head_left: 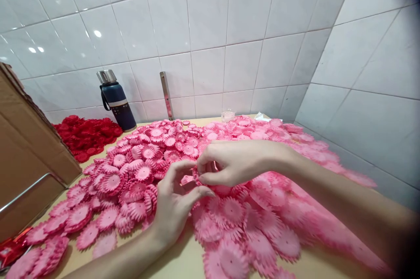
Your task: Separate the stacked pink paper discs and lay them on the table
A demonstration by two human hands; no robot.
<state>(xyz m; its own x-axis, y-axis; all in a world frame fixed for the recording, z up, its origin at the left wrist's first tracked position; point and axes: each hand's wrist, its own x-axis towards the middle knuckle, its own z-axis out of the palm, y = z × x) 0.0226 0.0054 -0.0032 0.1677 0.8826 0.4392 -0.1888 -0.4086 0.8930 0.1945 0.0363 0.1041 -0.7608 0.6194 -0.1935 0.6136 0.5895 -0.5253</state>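
My left hand is curled, with its thumb and fingertips around a small pink petal piece. From the right, my right hand pinches that same piece between thumb and bent fingers. Much of the piece is hidden by my fingers. Below and around both hands lies a broad heap of pink flower-shaped petal discs with notched edges, many with a small dark hole in the middle. Darker pink discs are piled on the left side, and paler ones lie on the right.
A dark blue bottle with a steel cap stands by the tiled wall. Beside it is a red petal heap. A cardboard box rises at the left. A metal strip leans on the wall; a small clear cup stands behind the heap.
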